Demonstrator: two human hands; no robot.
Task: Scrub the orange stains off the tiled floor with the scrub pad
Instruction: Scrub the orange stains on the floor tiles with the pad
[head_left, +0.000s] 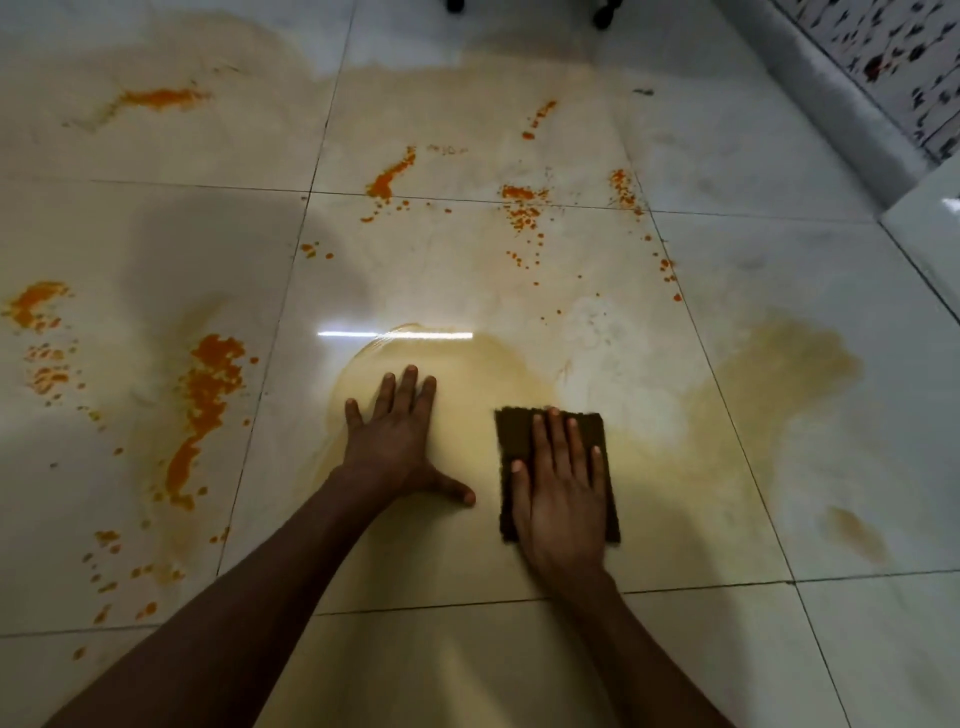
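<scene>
Two bare arms reach out over the floor (779, 270). On the right, the right hand (563, 499) lies flat on top of the brown pad (511, 431), fingers straight, pressing it down on the tile. Beside it, the left hand (397, 441) rests flat on the wet floor, fingers spread wide, holding nothing. Yellow-brown water is smeared around both hands. Bright orange stains (208, 395) sit to the left and farther ahead, well apart from the pad.
</scene>
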